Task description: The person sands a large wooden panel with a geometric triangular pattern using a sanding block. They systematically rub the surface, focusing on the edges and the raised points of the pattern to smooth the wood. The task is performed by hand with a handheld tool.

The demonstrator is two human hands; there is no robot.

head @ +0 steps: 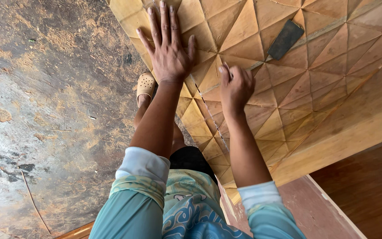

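Hands first: left hand (168,48) lies flat, fingers spread, on the carved wood panel (315,84) filling the upper right of the frame; right hand (235,86) is closed around something thin, can't tell what. Panel looks stiff, heavy, sharp-ridged with triangle facets, so I'd grip the smooth border. Dark block (285,39) rests on it; dusty floor (45,110) at left.

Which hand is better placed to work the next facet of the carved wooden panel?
Right hand: its fingers are curled at a facet edge of the carved panel, apparently pinching something small. The left hand lies flat, fingers spread, bracing the panel.
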